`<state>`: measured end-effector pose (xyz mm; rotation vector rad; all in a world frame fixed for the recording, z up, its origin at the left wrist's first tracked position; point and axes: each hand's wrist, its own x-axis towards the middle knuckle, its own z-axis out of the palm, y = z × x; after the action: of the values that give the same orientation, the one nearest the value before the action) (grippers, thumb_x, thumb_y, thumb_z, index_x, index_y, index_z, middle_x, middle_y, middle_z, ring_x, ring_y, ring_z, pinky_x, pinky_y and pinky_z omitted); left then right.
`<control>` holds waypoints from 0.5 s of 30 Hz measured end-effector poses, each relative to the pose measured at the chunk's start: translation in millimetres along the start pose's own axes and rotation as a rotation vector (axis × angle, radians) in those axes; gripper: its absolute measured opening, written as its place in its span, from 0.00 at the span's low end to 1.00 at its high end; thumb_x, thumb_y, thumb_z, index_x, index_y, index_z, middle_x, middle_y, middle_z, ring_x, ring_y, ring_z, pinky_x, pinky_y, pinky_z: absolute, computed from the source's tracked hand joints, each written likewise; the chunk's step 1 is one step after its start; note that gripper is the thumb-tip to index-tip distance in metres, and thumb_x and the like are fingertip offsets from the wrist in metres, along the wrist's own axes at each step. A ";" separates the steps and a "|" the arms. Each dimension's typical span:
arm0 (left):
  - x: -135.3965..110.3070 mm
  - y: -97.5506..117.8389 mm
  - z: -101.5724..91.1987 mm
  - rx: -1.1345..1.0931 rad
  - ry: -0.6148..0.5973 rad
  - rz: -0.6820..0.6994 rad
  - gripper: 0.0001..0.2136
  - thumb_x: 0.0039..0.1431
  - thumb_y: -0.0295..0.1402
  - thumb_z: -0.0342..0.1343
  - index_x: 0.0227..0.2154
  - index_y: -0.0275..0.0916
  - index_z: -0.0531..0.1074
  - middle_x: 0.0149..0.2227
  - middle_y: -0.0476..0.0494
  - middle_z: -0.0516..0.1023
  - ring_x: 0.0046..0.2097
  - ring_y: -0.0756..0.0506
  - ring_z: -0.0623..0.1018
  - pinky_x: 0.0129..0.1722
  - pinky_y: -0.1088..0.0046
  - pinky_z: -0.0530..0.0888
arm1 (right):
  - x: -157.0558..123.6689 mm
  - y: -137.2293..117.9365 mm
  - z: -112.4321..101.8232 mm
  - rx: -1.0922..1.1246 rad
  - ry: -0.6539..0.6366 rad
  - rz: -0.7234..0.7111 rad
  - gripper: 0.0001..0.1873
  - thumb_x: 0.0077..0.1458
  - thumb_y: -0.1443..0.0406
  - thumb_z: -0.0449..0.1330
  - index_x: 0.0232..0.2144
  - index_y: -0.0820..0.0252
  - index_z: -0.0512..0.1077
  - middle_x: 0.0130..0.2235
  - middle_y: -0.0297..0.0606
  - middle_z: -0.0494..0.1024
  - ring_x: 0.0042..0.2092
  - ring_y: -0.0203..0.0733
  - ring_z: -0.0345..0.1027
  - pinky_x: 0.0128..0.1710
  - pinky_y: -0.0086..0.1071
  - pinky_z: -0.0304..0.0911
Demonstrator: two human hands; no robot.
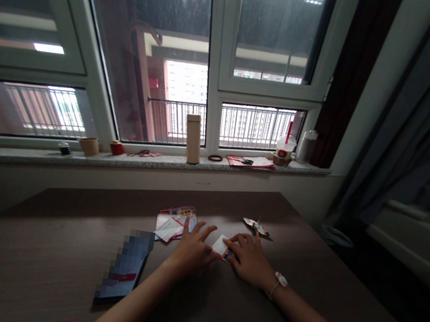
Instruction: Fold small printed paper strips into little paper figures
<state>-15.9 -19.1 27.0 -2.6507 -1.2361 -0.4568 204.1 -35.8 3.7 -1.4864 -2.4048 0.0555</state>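
A small folded piece of paper [220,245], white with a colourful printed edge, lies on the table between my hands. My left hand [193,246] is at its left side, fingers spread and raised, with the thumb side close to the paper's lower edge. On the right, my right hand [251,259] holds the paper, its index finger on the white face and its thumb at the printed edge. Just beyond that hand sits a folded paper shape [256,227] with pointed ends. Several printed paper sheets [171,225] lie past my left hand.
A phone [126,267] with a blurred screen rests on the brown table [40,242], left of my left forearm. Along the windowsill [161,162] stand a tan bottle [193,138], a paper cup [89,146], a drink cup with a red straw [285,146] and scissors on papers [251,162].
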 end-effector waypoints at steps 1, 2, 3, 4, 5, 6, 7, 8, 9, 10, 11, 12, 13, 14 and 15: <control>0.0 0.3 0.0 -0.005 -0.006 -0.006 0.12 0.60 0.47 0.53 0.36 0.54 0.80 0.60 0.49 0.66 0.62 0.34 0.60 0.62 0.35 0.38 | -0.2 -0.1 -0.3 0.001 -0.002 0.003 0.24 0.61 0.55 0.50 0.59 0.43 0.61 0.55 0.38 0.69 0.59 0.51 0.53 0.63 0.58 0.27; 0.0 0.7 -0.2 -0.012 -0.014 -0.012 0.12 0.60 0.47 0.53 0.35 0.53 0.81 0.59 0.48 0.66 0.62 0.34 0.60 0.62 0.36 0.39 | -0.4 -0.2 -0.6 0.005 -0.002 0.006 0.24 0.61 0.55 0.50 0.59 0.43 0.61 0.55 0.38 0.69 0.59 0.51 0.53 0.63 0.58 0.27; 0.0 1.3 -0.7 -0.019 -0.025 -0.017 0.13 0.61 0.46 0.52 0.35 0.52 0.81 0.58 0.46 0.67 0.61 0.34 0.60 0.62 0.36 0.39 | -0.7 -0.3 -0.9 0.012 -0.002 0.006 0.24 0.61 0.55 0.50 0.59 0.43 0.61 0.55 0.38 0.69 0.59 0.51 0.53 0.63 0.58 0.27; 0.1 1.9 -1.4 -0.026 -0.036 -0.021 0.13 0.61 0.46 0.52 0.35 0.51 0.81 0.58 0.45 0.67 0.61 0.34 0.61 0.62 0.36 0.40 | -1.0 -0.3 -1.3 0.019 -0.002 0.004 0.24 0.61 0.55 0.50 0.59 0.43 0.61 0.55 0.38 0.69 0.59 0.50 0.54 0.63 0.57 0.27; 0.2 2.6 -2.3 -0.032 -0.045 -0.027 0.14 0.62 0.45 0.51 0.35 0.49 0.81 0.57 0.44 0.68 0.61 0.34 0.61 0.62 0.36 0.41 | -1.2 -0.3 -1.5 0.026 -0.002 0.002 0.24 0.61 0.55 0.50 0.59 0.43 0.61 0.54 0.38 0.69 0.58 0.50 0.54 0.63 0.57 0.27; 0.2 3.2 -3.1 -0.038 -0.050 -0.032 0.14 0.62 0.45 0.51 0.35 0.48 0.81 0.56 0.43 0.68 0.61 0.34 0.61 0.62 0.36 0.42 | -1.4 -0.3 -1.6 0.032 -0.001 0.000 0.24 0.61 0.55 0.50 0.59 0.43 0.61 0.54 0.37 0.69 0.58 0.50 0.54 0.63 0.57 0.27; 0.2 3.7 -3.7 -0.043 -0.053 -0.038 0.15 0.62 0.44 0.51 0.34 0.47 0.81 0.56 0.42 0.69 0.61 0.34 0.62 0.61 0.35 0.42 | -1.5 -0.3 -1.5 0.035 0.001 0.000 0.24 0.61 0.55 0.50 0.59 0.43 0.61 0.55 0.37 0.70 0.59 0.50 0.54 0.63 0.57 0.27; 0.2 4.1 -3.9 -0.049 -0.052 -0.044 0.15 0.62 0.44 0.51 0.33 0.46 0.81 0.56 0.42 0.69 0.61 0.34 0.62 0.61 0.35 0.42 | -1.6 -0.2 -1.3 0.037 0.003 0.001 0.24 0.61 0.55 0.49 0.59 0.43 0.61 0.55 0.37 0.69 0.59 0.50 0.54 0.63 0.57 0.27; 0.0 4.3 -3.6 -0.057 -0.048 -0.053 0.15 0.62 0.44 0.51 0.32 0.46 0.82 0.55 0.42 0.70 0.61 0.34 0.62 0.61 0.35 0.42 | -1.6 -0.1 -1.1 0.040 0.005 0.003 0.24 0.61 0.55 0.49 0.59 0.43 0.61 0.55 0.37 0.69 0.59 0.50 0.54 0.63 0.57 0.28; -0.2 4.4 -2.8 -0.065 -0.043 -0.064 0.15 0.62 0.44 0.51 0.31 0.45 0.82 0.55 0.42 0.70 0.60 0.34 0.63 0.61 0.35 0.42 | -1.6 -0.1 -0.9 0.042 0.005 0.004 0.24 0.62 0.55 0.49 0.59 0.43 0.61 0.55 0.37 0.69 0.59 0.50 0.54 0.63 0.57 0.28; -0.4 4.5 -1.5 -0.074 -0.036 -0.074 0.15 0.62 0.43 0.51 0.30 0.45 0.82 0.55 0.42 0.70 0.60 0.35 0.63 0.62 0.35 0.42 | -1.5 0.0 -0.7 0.044 0.002 0.004 0.24 0.62 0.55 0.49 0.60 0.42 0.60 0.55 0.37 0.69 0.59 0.50 0.54 0.63 0.57 0.28; -0.7 4.6 0.2 -0.083 -0.027 -0.086 0.15 0.62 0.43 0.51 0.30 0.45 0.81 0.56 0.42 0.70 0.60 0.35 0.63 0.62 0.36 0.42 | -1.4 0.0 -0.6 0.046 -0.004 0.005 0.24 0.62 0.55 0.48 0.60 0.42 0.60 0.55 0.37 0.69 0.59 0.50 0.54 0.63 0.57 0.28; -1.0 4.8 2.0 -0.088 -0.017 -0.093 0.14 0.62 0.42 0.51 0.31 0.45 0.81 0.55 0.42 0.71 0.60 0.36 0.64 0.62 0.37 0.42 | -1.4 0.0 -0.7 0.048 -0.008 0.006 0.24 0.62 0.55 0.48 0.59 0.42 0.61 0.56 0.37 0.69 0.59 0.50 0.54 0.63 0.57 0.28; -1.3 5.1 3.7 -0.092 -0.004 -0.096 0.14 0.62 0.41 0.51 0.31 0.45 0.81 0.55 0.43 0.72 0.59 0.37 0.65 0.63 0.38 0.42 | -1.3 0.1 -0.8 0.050 -0.013 0.007 0.24 0.62 0.55 0.48 0.59 0.42 0.61 0.56 0.37 0.69 0.59 0.50 0.54 0.63 0.57 0.28; -1.4 5.5 5.2 -0.094 0.015 -0.102 0.13 0.62 0.40 0.51 0.32 0.45 0.81 0.54 0.43 0.72 0.59 0.38 0.66 0.63 0.39 0.43 | -1.2 0.2 -0.9 0.054 -0.015 0.008 0.24 0.62 0.54 0.48 0.59 0.42 0.61 0.56 0.37 0.69 0.59 0.50 0.54 0.63 0.58 0.28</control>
<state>-11.6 -22.1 21.4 -2.6639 -1.3831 -0.5633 205.0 -36.9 4.3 -1.4771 -2.3900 0.1327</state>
